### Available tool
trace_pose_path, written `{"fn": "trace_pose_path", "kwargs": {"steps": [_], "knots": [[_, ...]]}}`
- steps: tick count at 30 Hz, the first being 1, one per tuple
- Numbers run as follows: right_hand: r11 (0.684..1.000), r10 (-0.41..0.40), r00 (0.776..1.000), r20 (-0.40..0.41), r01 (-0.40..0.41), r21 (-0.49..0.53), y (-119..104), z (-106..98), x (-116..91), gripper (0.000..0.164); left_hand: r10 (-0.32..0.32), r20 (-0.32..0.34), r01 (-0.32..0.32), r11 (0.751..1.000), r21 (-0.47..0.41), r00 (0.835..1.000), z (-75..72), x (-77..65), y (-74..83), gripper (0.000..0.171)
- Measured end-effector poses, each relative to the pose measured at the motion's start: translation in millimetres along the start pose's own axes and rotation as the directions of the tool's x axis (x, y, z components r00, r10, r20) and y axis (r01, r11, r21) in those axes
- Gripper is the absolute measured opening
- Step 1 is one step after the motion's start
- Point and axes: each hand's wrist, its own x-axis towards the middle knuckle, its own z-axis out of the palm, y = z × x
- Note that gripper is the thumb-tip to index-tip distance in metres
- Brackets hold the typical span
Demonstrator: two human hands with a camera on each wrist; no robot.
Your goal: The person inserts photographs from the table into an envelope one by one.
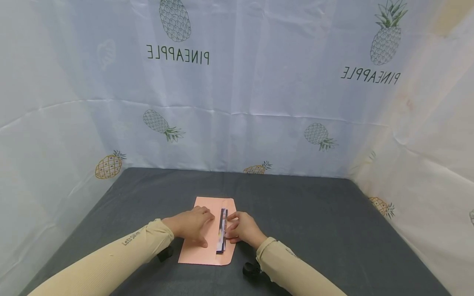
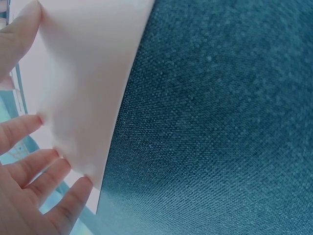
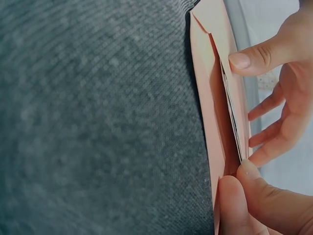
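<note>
A peach-coloured envelope lies on the dark table, its flap side to the right. From its mouth shows a narrow strip of printed cards with dark ends; in the right wrist view the cards appear as thin layered edges inside the opening. My left hand rests on the envelope's face with its fingers spread, thumb toward the near side. At the mouth, my right hand pinches the cards' edge near one end between thumb and forefinger. Most of the cards is hidden within the envelope.
The dark cloth-covered table reaches out on both sides. White curtains printed with pineapples enclose the back and sides. Black wrist cameras sit below both wrists, close to the tabletop.
</note>
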Motion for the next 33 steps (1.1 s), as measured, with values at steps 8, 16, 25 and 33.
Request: {"fn": "trace_pose_path", "kwargs": {"steps": [8, 16, 25, 33], "knots": [[1.0, 0.014, 1.0, -0.004, -0.014, -0.02, 0.1, 0.5, 2.0, 0.054, 0.016, -0.008, -0.016, 1.0, 0.007, 1.0, 1.0, 0.9, -0.1, 0.074], [0.999, 0.015, 1.0, -0.016, -0.016, -0.043, -1.1, 1.9, 3.0, 0.057, -0.002, 0.006, 0.002, 1.0, 0.014, 1.0, -0.7, 0.3, 1.9, 0.074], [0.998, -0.011, 1.0, -0.027, 0.009, -0.066, -1.6, 2.4, 2.2, 0.057, -0.006, 0.006, 0.006, 1.0, 0.008, 1.0, -1.7, -0.3, 2.4, 0.074], [0.996, -0.018, 0.999, -0.035, 0.015, -0.083, -1.4, 4.7, 4.3, 0.057, -0.001, 0.001, 0.001, 1.0, 0.006, 1.0, -1.6, -0.8, 2.0, 0.074]]}}
